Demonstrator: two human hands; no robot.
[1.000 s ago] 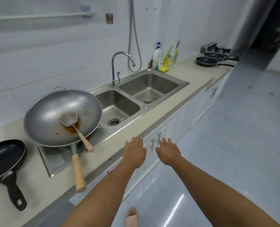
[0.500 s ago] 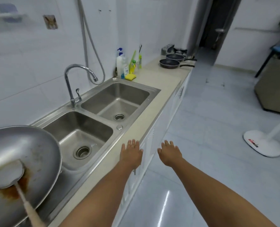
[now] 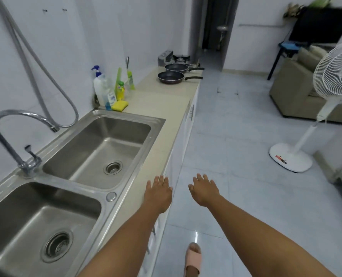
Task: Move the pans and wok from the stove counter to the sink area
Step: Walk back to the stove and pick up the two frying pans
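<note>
Two dark frying pans lie far down the beige counter beside the gas stove (image 3: 181, 57): the nearer pan (image 3: 171, 77) and the farther pan (image 3: 176, 67), both with black handles pointing right over the counter edge. My left hand (image 3: 158, 191) hovers flat over the counter's front edge by the sink, fingers apart, holding nothing. My right hand (image 3: 204, 189) is stretched out over the floor, also empty with fingers spread. The double steel sink (image 3: 156, 121) fills the lower left. The wok is out of view.
A curved tap (image 3: 16, 124) and shower hose (image 3: 36, 76) stand behind the sink. Soap bottles (image 3: 103, 88) and a yellow sponge (image 3: 119, 105) sit at the wall. A white standing fan (image 3: 292, 158) and a sofa (image 3: 298, 92) are on the right; my slippered foot (image 3: 193, 258) is on the tiled floor.
My view has swung right along the counter: the wok and black pan on the left have left the frame, and the two pans by the stove look nearer. Both hands stay open and empty.
</note>
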